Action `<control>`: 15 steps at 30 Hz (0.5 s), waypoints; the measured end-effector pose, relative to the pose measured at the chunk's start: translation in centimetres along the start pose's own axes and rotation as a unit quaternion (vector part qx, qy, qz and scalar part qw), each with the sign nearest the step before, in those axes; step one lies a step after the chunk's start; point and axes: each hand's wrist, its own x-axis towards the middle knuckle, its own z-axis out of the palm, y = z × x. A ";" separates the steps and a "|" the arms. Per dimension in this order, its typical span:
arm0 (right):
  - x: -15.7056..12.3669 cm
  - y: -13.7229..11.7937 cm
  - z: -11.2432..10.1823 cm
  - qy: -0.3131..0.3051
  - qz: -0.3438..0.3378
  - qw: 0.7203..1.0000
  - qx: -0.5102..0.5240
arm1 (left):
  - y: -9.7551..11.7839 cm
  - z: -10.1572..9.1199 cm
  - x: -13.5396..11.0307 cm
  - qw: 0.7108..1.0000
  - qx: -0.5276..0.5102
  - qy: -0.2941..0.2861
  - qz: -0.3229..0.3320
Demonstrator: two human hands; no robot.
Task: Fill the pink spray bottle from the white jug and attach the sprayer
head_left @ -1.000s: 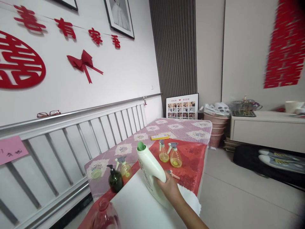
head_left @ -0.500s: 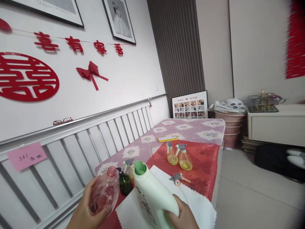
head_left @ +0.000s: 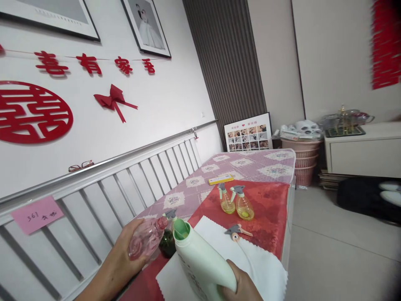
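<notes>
My left hand (head_left: 127, 251) is wrapped round a clear pink bottle (head_left: 145, 240) with no cap, tilted so its neck points right toward the jug. My right hand (head_left: 241, 286) grips the handle of a big white jug (head_left: 200, 263) with a green open spout, leaning left; the spout sits just below the pink bottle's mouth. Behind them a dark green pump bottle (head_left: 167, 246) is partly hidden. A loose spray head (head_left: 236, 230) lies on a white cloth (head_left: 260, 267).
Two yellow spray bottles (head_left: 238, 204) stand on the red cloth (head_left: 269, 217) of a long table. A yellow box (head_left: 221, 179) lies further back. A white railing (head_left: 94, 188) runs along the left. Pink baskets (head_left: 302, 161) and a white cabinet (head_left: 363, 152) are at the far right.
The pink bottle has tipped from nearly upright to lying toward the jug's spout, and dropped lower. The jug has shifted slightly. The view has turned a little.
</notes>
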 end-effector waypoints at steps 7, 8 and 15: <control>-0.1 0.0 0.1 0.013 0.005 1.000 0.008 | 1.3 -0.3 1.3 0.999 0.020 0.020 0.041; -0.1 0.0 0.1 0.013 0.006 1.000 0.005 | 1.3 -0.4 1.5 0.998 0.026 0.024 0.052; -0.2 -0.1 -0.2 -0.010 0.010 1.000 -0.014 | 0.4 -0.1 2.3 0.992 0.069 0.045 0.092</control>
